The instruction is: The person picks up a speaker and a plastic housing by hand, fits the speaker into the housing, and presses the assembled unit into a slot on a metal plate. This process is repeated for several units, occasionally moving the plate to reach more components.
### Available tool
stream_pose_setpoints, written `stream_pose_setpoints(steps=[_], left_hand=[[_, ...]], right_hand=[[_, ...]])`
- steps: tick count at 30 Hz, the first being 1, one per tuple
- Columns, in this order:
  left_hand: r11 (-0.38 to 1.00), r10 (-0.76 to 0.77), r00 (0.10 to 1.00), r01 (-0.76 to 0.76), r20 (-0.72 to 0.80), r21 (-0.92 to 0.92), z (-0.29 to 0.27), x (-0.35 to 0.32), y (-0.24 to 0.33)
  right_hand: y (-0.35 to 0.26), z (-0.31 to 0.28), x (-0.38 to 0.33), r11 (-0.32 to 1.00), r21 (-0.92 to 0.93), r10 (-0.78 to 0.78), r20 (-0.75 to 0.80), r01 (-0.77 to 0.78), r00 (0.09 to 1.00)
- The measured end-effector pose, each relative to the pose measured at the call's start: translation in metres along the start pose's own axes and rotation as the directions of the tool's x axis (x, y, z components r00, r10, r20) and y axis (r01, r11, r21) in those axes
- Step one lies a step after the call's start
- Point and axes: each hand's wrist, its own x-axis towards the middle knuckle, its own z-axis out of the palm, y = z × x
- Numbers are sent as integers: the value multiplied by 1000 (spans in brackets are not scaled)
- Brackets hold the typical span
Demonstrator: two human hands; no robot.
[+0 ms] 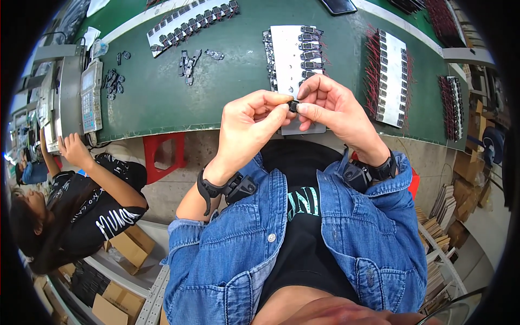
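A small black part (293, 106), too small to name more exactly, is pinched between both hands above the near edge of the green table. My left hand (253, 120) grips it from the left with thumb and forefinger. From the right, my right hand (331, 104) holds it the same way, its other fingers curled. Just beyond my hands lies a white board (287, 54) with rows of small black modules (311, 55) along its sides. The lower end of that board is partly hidden by my hands.
On the green table (233, 81) lie another module-lined board (192, 24) at far left, a board with red wires (389, 76) at right, and loose black parts (188, 66). A keypad device (91, 97) stands at left. A co-worker (81, 200) sits left, near a red stool (162, 154).
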Motion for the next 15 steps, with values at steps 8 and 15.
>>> stream_pose_setpoints(steps=[8, 15], left_hand=[[999, -21, 999, 22, 26, -40, -1, 2, 4], [997, -33, 999, 35, 26, -74, -2, 5, 1]], right_hand=[[3, 2, -3, 999, -27, -46, -80, 44, 996], [5, 16, -11, 641, -718, -470, -89, 270, 878]])
